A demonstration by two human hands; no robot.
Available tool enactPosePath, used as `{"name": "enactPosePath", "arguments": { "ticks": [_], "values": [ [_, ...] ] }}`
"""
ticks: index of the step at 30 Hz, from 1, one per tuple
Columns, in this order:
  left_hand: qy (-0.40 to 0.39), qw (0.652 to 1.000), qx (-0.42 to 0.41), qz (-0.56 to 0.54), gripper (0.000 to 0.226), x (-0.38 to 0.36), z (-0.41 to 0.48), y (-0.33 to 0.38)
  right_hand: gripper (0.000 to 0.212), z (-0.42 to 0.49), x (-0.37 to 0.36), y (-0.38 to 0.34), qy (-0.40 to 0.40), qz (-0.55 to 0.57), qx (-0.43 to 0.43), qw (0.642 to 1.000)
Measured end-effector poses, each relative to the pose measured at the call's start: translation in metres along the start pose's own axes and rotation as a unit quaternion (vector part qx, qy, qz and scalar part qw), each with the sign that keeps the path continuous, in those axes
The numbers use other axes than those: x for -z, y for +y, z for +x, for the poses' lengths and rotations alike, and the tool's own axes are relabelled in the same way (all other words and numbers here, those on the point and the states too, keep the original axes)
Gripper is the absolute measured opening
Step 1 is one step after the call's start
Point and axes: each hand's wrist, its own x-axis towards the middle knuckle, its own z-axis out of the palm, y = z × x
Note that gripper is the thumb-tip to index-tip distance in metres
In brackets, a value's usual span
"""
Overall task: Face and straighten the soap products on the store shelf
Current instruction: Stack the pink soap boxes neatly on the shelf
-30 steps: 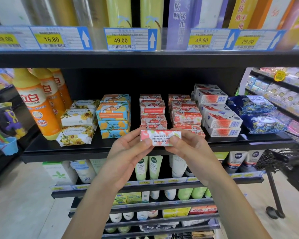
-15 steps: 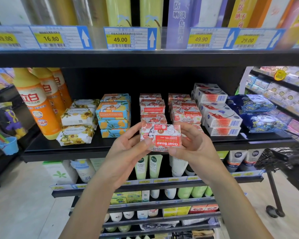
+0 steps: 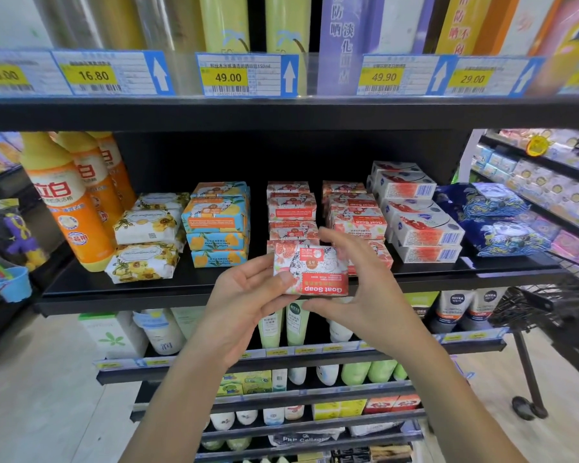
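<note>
A red and white Goat Soap box point(image 3: 311, 270) is held in front of the black middle shelf point(image 3: 214, 287), its printed face toward me and its label upside down. My left hand point(image 3: 248, 295) grips its left side, thumb on the front. My right hand point(image 3: 358, 289) holds its right side, fingers curled behind the top and thumb under the bottom edge. Behind it stand two stacks of the same red soap point(image 3: 291, 212), point(image 3: 356, 215). Orange and blue soap boxes point(image 3: 218, 222) and yellow flower-wrapped soaps point(image 3: 146, 242) sit to the left.
Orange detergent bottles point(image 3: 64, 195) stand at the shelf's left end. White and red boxes point(image 3: 418, 222) and blue packs point(image 3: 502, 222) lie to the right. Price tags point(image 3: 248, 75) line the shelf above. A black trolley point(image 3: 549, 312) stands at the right. Lower shelves hold tubes and bottles.
The soap box has been turned between both hands from its narrow edge to its printed face, and it now sits slightly lower and more to the right.
</note>
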Motion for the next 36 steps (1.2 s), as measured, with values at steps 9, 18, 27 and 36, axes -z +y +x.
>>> {"name": "enactPosePath", "arguments": {
  "ticks": [9,18,27,36],
  "values": [
    [-0.016,1.0,0.019,0.017,0.054,-0.003,0.001,-0.006,0.075,0.005,-0.003,0.003,0.016,-0.146,0.06,0.987],
    [0.096,0.917,-0.133,0.363,0.043,0.029,0.012,-0.014,0.082,0.026,0.046,0.033,-0.015,-0.209,-0.029,0.977],
    [0.086,0.771,-0.157,0.611,0.057,0.054,0.03,-0.051,0.082,0.05,0.065,0.062,-0.057,-0.253,-0.057,0.964],
    [0.099,0.753,-0.191,0.621,0.05,0.064,0.037,-0.067,0.057,0.051,0.059,0.069,-0.035,-0.249,-0.011,0.968]
  ]
}}
